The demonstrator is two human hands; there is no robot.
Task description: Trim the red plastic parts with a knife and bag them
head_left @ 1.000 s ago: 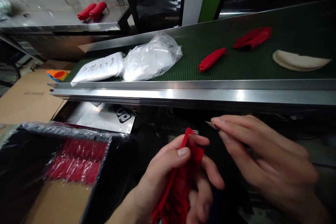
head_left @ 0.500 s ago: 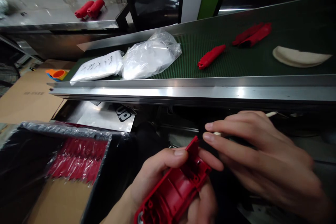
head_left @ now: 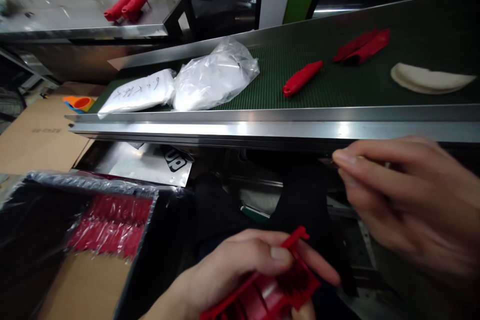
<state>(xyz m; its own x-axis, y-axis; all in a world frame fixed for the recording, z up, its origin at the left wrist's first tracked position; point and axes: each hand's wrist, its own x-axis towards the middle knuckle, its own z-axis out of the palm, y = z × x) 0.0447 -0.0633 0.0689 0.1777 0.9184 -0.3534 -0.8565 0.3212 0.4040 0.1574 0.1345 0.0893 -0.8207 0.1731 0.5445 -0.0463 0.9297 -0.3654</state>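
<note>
Head view: my right hand, pinching a thin, blurred tool, has moved farther from my left hand, which grips the red shell, below and left. Tool contact is absent; work on the shell appears paused.

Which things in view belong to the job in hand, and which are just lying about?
Apparently part of the job:
red shell, held in the left hand
thin item pinched in the right hand, too blurred to identify
probably the single red piece on the belt

Apparently just lying about:
white pack with writing
cream curved piece
orange-and-blue item
</note>
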